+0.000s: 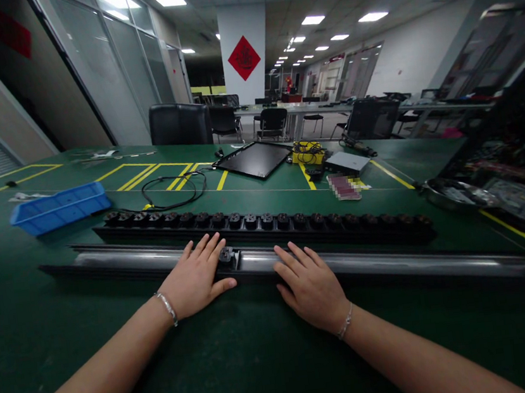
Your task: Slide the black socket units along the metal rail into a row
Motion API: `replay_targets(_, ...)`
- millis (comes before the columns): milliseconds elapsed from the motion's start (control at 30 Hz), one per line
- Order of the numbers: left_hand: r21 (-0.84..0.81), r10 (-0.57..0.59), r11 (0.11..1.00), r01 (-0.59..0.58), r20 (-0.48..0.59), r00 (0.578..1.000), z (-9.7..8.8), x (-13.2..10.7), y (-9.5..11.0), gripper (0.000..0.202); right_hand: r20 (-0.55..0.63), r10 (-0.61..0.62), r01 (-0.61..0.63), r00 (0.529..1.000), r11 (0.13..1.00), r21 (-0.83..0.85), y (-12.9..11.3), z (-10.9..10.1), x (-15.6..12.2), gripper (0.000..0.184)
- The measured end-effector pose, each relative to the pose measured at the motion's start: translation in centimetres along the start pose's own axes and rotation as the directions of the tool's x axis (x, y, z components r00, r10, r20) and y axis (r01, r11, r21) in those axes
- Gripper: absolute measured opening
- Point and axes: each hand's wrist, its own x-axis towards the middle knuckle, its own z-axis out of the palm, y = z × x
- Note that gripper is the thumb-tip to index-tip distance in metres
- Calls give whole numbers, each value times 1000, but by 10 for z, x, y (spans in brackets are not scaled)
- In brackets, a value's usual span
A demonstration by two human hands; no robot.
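Observation:
A long metal channel (385, 259) with dark edges lies across the green table in front of me. One black socket module (226, 256) sits inside it, near its middle. My left hand (194, 277) rests over the channel just left of that module, fingers stretched out and thumb apart. My right hand (312, 287) lies on the channel further right, with its fingers spread. Neither hand is wrapped around anything. Just behind the channel runs a black strip (189, 226) carrying a row of several round black socket modules.
A blue bin (60, 208) stands at the left, a looped black cable (177, 204) beyond the strip. Behind are a flat black panel (254, 160), a yellow box (309, 152) with cables and a grey box (347, 162). A metal bowl (451, 194) sits at the right.

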Motion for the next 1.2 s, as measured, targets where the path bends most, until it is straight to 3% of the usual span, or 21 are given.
replay_targets(167, 20, -3, 1000, 4, -73, 997, 5, 1, 14, 69, 21, 12, -12, 1000, 1000, 1, -1, 1, 0, 32)
replay_targets(333, 37, 24, 999, -20, -119, 993, 8, 1, 31, 58, 11, 25, -26, 1000, 999, 21, -1, 2, 0, 52)
replay_targets(500, 13, 113, 994, -112, -150, 982, 12, 5, 55, 62, -18, -3, 3, 1000, 1000, 20, 0, 1, 0, 57)
replay_targets(633, 32, 119, 993, -115, -175, 977, 13, 10, 73, 70, -22, -13, 13, 1000, 999, 29, 0, -1, -1, 57)
replay_targets(767, 32, 127, 992, -124, -174, 977, 7, 16, 73, 71, -28, 2, -2, 1000, 1000, 9, -1, 1, -2, 56)
replay_targets(967, -1, 149, 988, -151, -177, 973, -1, 21, 67, 49, -66, -1, -5, 998, 996, -84, -2, 2, -3, 49)
replay_targets(1200, -26, 124, 991, -132, -207, 970, 4, 21, 67, 53, -34, -22, 17, 999, 988, -154, 4, -7, -4, 44)
